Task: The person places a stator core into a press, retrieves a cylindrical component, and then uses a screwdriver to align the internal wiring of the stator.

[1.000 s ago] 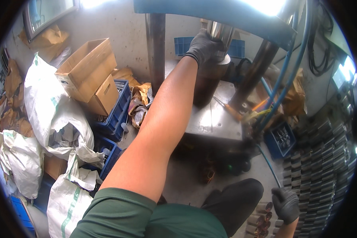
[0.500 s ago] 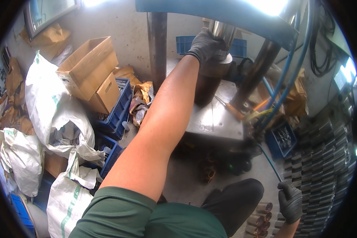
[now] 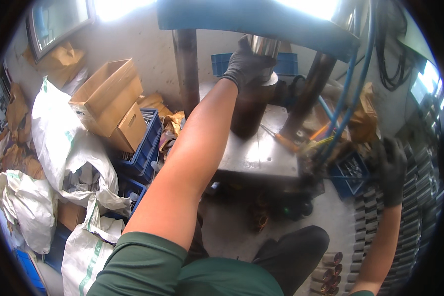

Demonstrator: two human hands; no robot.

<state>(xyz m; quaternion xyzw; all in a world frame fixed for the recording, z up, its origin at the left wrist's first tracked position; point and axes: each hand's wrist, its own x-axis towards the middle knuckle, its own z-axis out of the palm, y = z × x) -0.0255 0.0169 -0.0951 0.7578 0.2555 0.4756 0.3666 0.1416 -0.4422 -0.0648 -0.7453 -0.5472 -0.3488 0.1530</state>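
A: What does the workshop show, starting at its left?

B: A pale wall [image 3: 153,74] stands at the back. In front of it at the left are 3 white sacks [image 3: 54,123], then 2 cardboard boxes [image 3: 103,101], the upper open-topped, with a blue crate [image 3: 151,148] beside them.

A: And further along?

B: Under a blue beam [image 3: 256,18], between 2 dark posts [image 3: 185,69], is the gloved left hand [image 3: 251,66]. Its fingers wrap a shiny cylinder [image 3: 264,46].

A: Where exactly is that cylinder relative to the hand?

B: Upright, inside the grip, showing mostly above and to the right of the knuckles. Its lower end is at the pale top of a dark block [image 3: 251,111], which sits on a metal plate [image 3: 234,160].

A: The other hand?

B: The right hand [image 3: 392,167], also gloved, is well apart from the cylinder, near a blue bin [image 3: 348,189] of metal parts. It's blurred; I can't tell whether it grips anything. Rows of metal tubes [image 3: 419,212] fill the far right.
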